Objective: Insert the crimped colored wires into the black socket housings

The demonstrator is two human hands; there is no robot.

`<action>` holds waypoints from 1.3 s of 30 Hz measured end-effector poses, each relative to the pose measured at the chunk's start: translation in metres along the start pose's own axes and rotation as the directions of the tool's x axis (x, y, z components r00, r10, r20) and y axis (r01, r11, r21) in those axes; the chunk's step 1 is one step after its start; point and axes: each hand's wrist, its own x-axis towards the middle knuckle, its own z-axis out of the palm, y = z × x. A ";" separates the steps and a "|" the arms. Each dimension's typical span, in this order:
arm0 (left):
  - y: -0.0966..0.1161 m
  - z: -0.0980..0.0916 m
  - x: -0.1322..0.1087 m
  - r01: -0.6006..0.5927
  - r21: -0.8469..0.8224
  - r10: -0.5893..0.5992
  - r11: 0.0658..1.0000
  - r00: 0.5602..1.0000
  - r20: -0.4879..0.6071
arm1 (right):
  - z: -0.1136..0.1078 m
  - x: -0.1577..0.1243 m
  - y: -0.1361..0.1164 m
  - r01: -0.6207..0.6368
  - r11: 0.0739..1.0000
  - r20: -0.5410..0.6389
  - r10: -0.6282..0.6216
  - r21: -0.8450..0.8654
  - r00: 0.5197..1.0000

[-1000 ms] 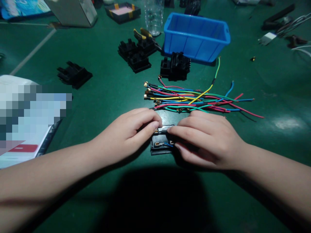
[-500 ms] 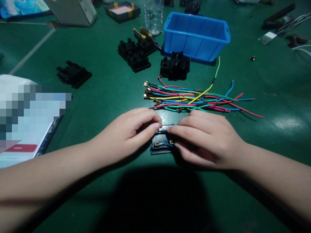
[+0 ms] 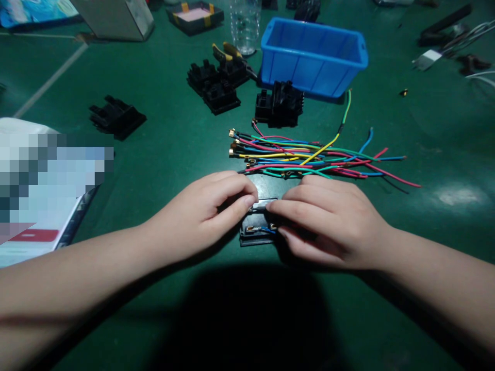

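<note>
A black connector housing [image 3: 255,232] lies on the green mat in front of me, with small brass terminals and a blue wire showing on it. My left hand [image 3: 204,214] rests on its left side, fingers curled onto its top edge. On the right side my right hand [image 3: 328,224] covers it, with the fingertips meeting my left fingers over a pale strip on the housing. A loose bundle of coloured wires [image 3: 305,157] with brass terminal ends lies just beyond both hands.
A blue plastic bin [image 3: 313,56] stands at the back, with black housings [image 3: 279,105] before it and more [image 3: 218,85] to its left beside yellow-handled pliers [image 3: 228,51]. One lone housing [image 3: 116,117] lies far left. A booklet [image 3: 34,226] sits at the left edge.
</note>
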 end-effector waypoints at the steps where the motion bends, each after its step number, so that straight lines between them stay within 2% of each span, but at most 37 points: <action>1: 0.000 0.000 0.000 0.002 -0.001 -0.002 1.000 1.000 -0.001 | 0.000 0.000 0.000 -0.002 1.000 0.003 0.002 0.001 1.000; 39: 0.000 0.000 0.000 -0.007 0.011 0.007 1.000 1.000 0.006 | 0.001 0.000 0.000 -0.002 1.000 -0.007 0.002 0.009 1.000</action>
